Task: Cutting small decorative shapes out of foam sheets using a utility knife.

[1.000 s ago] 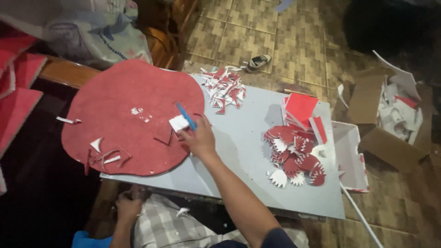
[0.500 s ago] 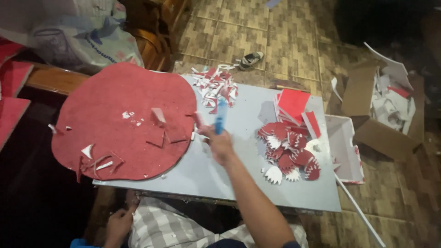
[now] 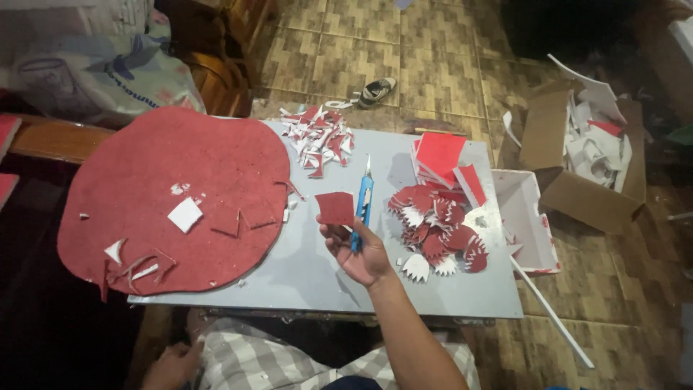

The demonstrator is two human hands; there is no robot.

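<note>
Brown patterned floor tiles (image 3: 433, 65) are surrounding a flat grey rectangular board (image 3: 317, 267) that is serving as the work surface, with open floor beyond its far edge and a cardboard box of white and red offcuts (image 3: 585, 159) sitting well apart to the right. Over the near middle of the board, the right hand (image 3: 361, 253) is gripping two things at once: a slim blue plastic utility knife (image 3: 364, 202) and a small red square of fuzzy sheet (image 3: 336, 208). The knife is lying with its long axis running away from the person, its bare blade tip pointing toward the far edge of the board. The red square is being pinched by the fingertips just left of the knife.

A large rounded red fuzzy sheet (image 3: 159, 173) is covering the left end of the board and overhanging its left edge, carrying cut notches and white scraps. A heap of small red and white trimmings (image 3: 317, 137) is lying near the far edge. To the right of the knife, a cluster of red toothed cut-outs (image 3: 437, 231) is crowding the board beside a stack of red squares (image 3: 437, 155), leaving bare grey room only around the hand. The left hand (image 3: 170, 365) is resting low near the lap, below the board's near edge, fingers loosely curled and holding nothing visible.
</note>
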